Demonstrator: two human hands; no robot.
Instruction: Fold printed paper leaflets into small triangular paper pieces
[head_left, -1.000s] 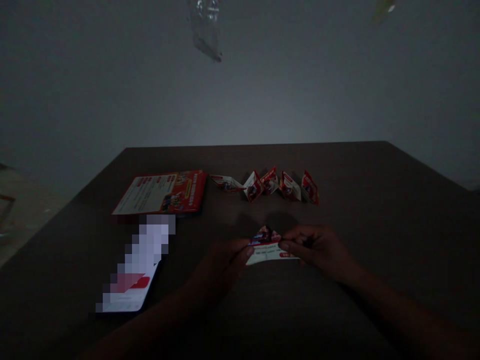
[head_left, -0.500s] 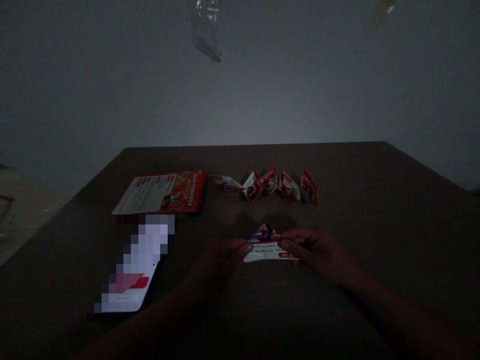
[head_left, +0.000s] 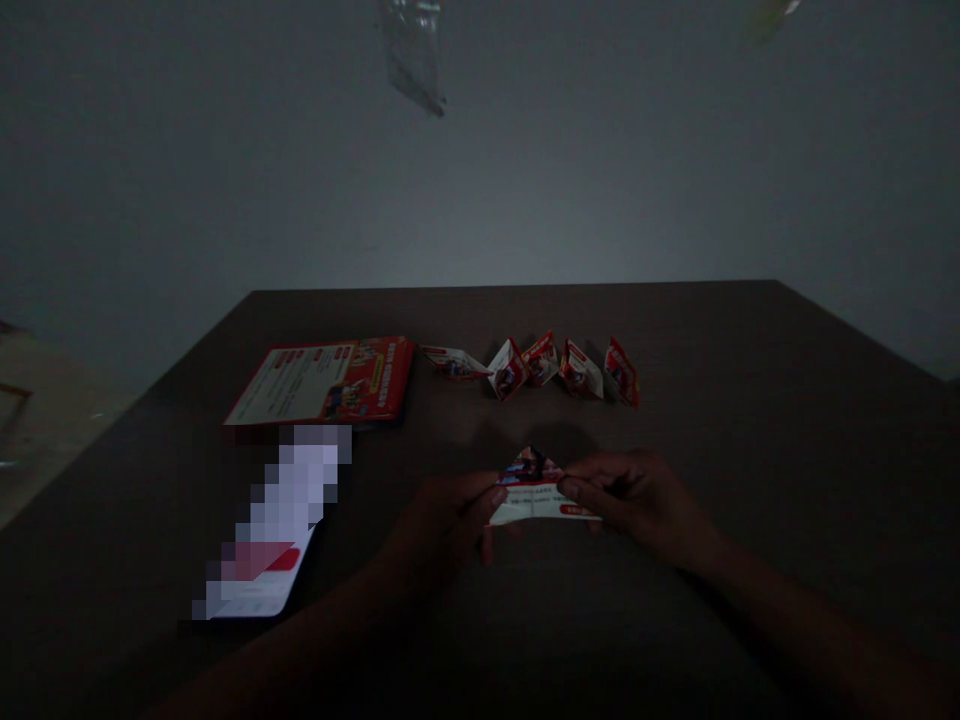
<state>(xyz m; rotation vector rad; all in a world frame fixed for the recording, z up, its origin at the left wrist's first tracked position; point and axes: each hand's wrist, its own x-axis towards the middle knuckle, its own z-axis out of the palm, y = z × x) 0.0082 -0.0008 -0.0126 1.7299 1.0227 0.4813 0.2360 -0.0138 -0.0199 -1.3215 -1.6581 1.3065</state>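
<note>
Between my two hands is a partly folded sheet of printed paper (head_left: 534, 498), with a coloured peak at the top and a white strip with a red label below. My left hand (head_left: 442, 522) is closed, pinching the paper's left side between thumb and fingers. On the right side my right hand (head_left: 645, 505) pinches it too, thumb on top. Beyond the hands, several folded red and white paper pieces (head_left: 581, 370) stand in a row on the dark table (head_left: 697, 430).
A stack of red and white printed leaflets (head_left: 315, 383) lies at the table's left. Nearer to me is a lit phone (head_left: 259, 590), its screen partly blurred out. A clear plastic bag (head_left: 415, 60) shows against the wall above.
Both hands keep their pinch on the paper with hardly any movement. Some fingers of my left hand now show lower under the paper's left end. The whole view has shifted very slightly.
</note>
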